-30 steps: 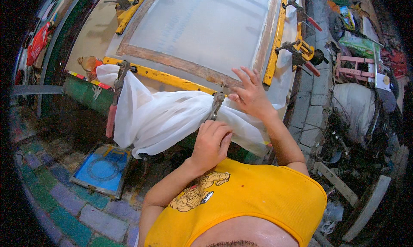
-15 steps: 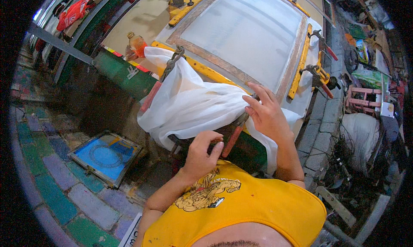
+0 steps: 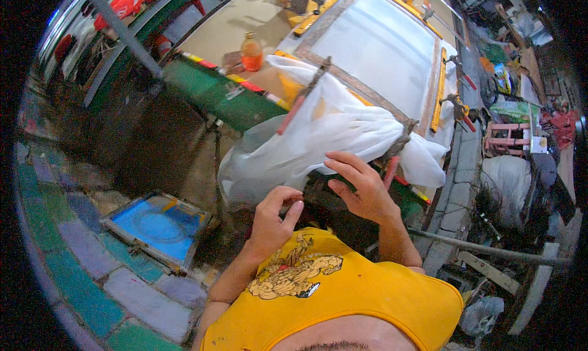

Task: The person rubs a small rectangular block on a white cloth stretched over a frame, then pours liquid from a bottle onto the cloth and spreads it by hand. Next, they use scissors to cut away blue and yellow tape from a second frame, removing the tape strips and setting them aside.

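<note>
Gauzy white cloth (image 3: 337, 130), bunched, pleated; two rough metal clamps (image 3: 402, 140), red-handled, across it. Right fingers (image 3: 346, 168) parted; left fingers (image 3: 277, 197) curled, grip unclear.

White translucent fabric (image 3: 349, 121), gathered in loose folds, lies beside the wooden frame (image 3: 369, 93), its lower left portion hanging down. Two metal clamps with red handles cross it at a slant: the left clamp (image 3: 308, 94) near its upper corner, the right clamp (image 3: 400, 144) where the folds bunch tightly.
</note>
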Available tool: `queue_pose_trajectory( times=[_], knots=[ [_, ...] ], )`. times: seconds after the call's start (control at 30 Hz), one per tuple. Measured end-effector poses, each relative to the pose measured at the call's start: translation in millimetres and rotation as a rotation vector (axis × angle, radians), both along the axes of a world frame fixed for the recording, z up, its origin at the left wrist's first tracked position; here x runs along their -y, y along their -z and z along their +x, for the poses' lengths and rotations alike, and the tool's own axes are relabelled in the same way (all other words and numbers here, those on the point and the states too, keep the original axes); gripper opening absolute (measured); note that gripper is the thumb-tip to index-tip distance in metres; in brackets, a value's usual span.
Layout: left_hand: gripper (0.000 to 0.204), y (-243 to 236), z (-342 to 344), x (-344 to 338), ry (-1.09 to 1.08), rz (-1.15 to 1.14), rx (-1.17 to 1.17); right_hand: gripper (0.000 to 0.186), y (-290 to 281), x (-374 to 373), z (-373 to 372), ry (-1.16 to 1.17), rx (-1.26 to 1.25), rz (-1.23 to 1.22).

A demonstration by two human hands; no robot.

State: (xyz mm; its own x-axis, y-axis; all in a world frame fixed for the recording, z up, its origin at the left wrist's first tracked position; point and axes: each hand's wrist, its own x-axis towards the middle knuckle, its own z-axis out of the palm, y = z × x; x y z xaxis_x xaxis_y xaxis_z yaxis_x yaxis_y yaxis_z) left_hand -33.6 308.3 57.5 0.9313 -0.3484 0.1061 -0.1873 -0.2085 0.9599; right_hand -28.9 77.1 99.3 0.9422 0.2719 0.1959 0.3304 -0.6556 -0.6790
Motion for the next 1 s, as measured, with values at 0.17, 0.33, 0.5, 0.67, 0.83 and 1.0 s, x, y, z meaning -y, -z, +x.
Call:
queue_pose_trajectory(
  times=[0.17, 0.33, 0.5, 0.67, 0.83, 1.0],
  knots=[
    [0.012, 0.1, 0.4, -109.4, -0.195, 0.089, -0.048, 0.051, 30.2, -106.2, 13.4, -0.075, -0.56, 1.154],
    [0.012, -2.9, -1.1, -206.8, -0.495, 0.088, -0.031, 0.05, 40.8, -189.8, 38.1, -0.217, -0.854, 1.506],
    [0.012, -1.9, -6.4, -256.2, -0.678, -0.076, -0.119, 0.044, 50.4, -238.7, 64.5, -0.325, -0.933, 1.46],
    [0.012, -4.2, -0.5, -290.1, -0.699, -0.101, -0.128, 0.04, 60.9, -283.7, 92.6, -0.332, -0.983, 1.345],
    [0.012, 3.2, 23.4, -341.4, -0.803, -0.142, -0.154, 0.04, 91.5, -332.7, 136.0, -0.177, -0.862, 0.809],
    [0.012, 28.1, 71.8, -400.7, -0.933, -0.264, -0.141, 0.042, 145.7, -358.8, 215.1, -0.096, -0.5, 0.248]
  ],
)
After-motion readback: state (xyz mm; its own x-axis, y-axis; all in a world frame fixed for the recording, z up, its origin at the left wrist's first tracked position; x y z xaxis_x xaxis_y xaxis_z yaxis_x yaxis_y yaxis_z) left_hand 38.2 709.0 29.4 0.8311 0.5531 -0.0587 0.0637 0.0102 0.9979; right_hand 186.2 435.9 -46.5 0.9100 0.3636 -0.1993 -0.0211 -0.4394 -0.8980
